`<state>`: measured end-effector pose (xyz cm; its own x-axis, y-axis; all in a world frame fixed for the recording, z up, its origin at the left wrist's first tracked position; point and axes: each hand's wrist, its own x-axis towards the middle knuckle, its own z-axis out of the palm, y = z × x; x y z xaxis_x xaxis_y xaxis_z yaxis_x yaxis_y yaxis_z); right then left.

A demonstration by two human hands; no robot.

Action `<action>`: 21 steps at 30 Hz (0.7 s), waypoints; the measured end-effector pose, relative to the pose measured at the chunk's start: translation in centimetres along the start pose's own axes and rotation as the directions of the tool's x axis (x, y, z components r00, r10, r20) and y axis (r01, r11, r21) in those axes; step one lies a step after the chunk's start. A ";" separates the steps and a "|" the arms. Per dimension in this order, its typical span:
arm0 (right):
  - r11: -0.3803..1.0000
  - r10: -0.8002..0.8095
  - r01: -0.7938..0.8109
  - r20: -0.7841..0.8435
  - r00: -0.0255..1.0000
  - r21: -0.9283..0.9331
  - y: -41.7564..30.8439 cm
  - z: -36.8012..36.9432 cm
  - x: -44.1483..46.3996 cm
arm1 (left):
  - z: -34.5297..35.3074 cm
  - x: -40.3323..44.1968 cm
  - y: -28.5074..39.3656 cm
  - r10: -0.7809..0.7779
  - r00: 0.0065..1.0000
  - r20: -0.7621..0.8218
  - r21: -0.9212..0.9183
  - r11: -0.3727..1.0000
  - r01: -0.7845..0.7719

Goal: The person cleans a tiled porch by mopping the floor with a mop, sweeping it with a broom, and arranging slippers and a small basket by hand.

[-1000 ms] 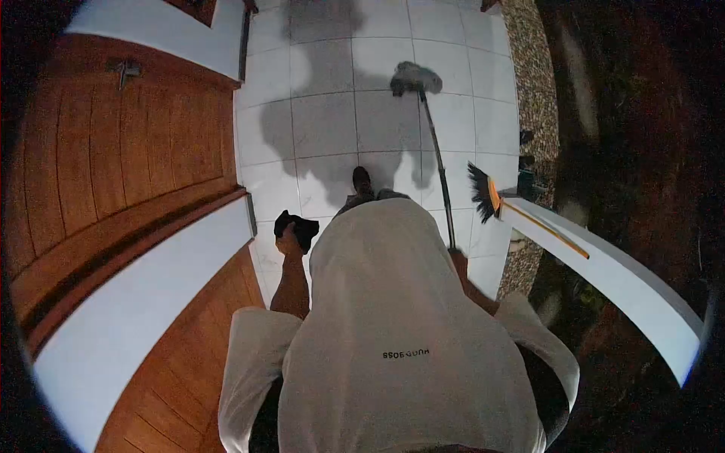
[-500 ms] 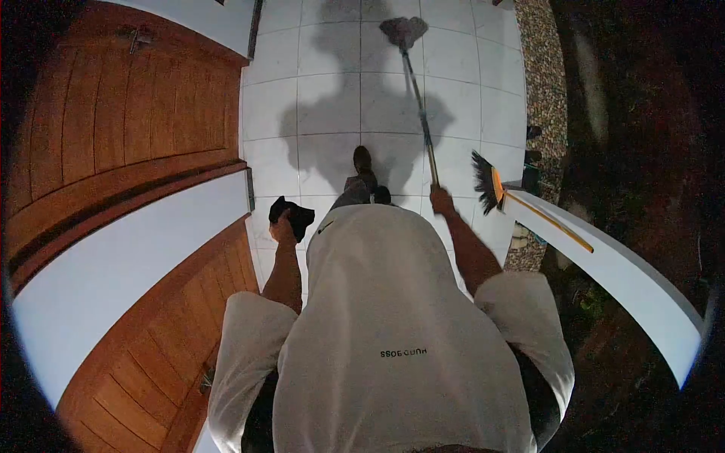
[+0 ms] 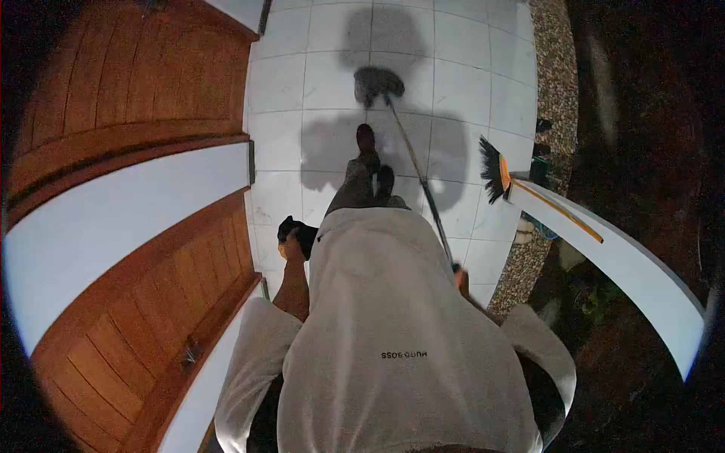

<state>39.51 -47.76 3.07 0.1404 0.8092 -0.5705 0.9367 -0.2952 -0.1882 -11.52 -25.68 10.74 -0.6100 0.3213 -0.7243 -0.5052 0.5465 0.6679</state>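
Note:
My left hand (image 3: 293,246) is closed around a bunched black cloth (image 3: 305,236), beside my left hip. On my right side, my right hand (image 3: 460,278) grips the upper end of a mop handle (image 3: 420,175). The handle slants forward and left across the tiles. Its dark grey mop head (image 3: 375,83) lies on the floor ahead of my shoes, slightly blurred. One dark shoe (image 3: 365,138) is in front, near the mop head, and the other is farther back.
White floor tiles (image 3: 276,94) carry my shadow. Wooden doors (image 3: 140,83) and a white wall (image 3: 143,200) line the left. At right, a broom (image 3: 496,172) with black bristles rests on a low white wall (image 3: 627,245), beside a pebbled strip (image 3: 556,53) and dark ground.
The mop head has come closer and shifted left, while my right hand has drawn back toward my hip. My left hand still holds the cloth, slightly lower in view.

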 end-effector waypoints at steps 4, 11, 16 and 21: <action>0.713 -0.651 0.483 -0.224 0.725 -0.509 -7.2 -7.8 20.3 | -6.0 1.4 -4.2 0.003 0.998 -0.068 -0.082 0.997 -0.008; 0.899 -0.320 0.227 0.205 0.925 0.375 -24.3 -17.5 36.2 | -11.2 0.4 -4.9 0.158 0.981 -0.116 -0.038 0.986 -0.163; 0.603 -0.722 0.714 0.137 0.678 -0.357 -15.3 -5.7 26.9 | -12.9 -0.9 -5.6 0.193 0.960 -0.203 0.086 0.980 -0.179; 0.770 -0.597 0.542 -0.081 0.798 -0.336 -1.2 0.7 4.7 | -16.9 0.7 -9.2 0.074 0.981 -0.180 -0.093 0.991 -0.092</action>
<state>38.83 -43.94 0.08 -0.4212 0.8633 -0.2782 0.9054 0.3820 -0.1852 -17.63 -43.53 6.97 -0.7454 0.2163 -0.6306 -0.5021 0.4401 0.7445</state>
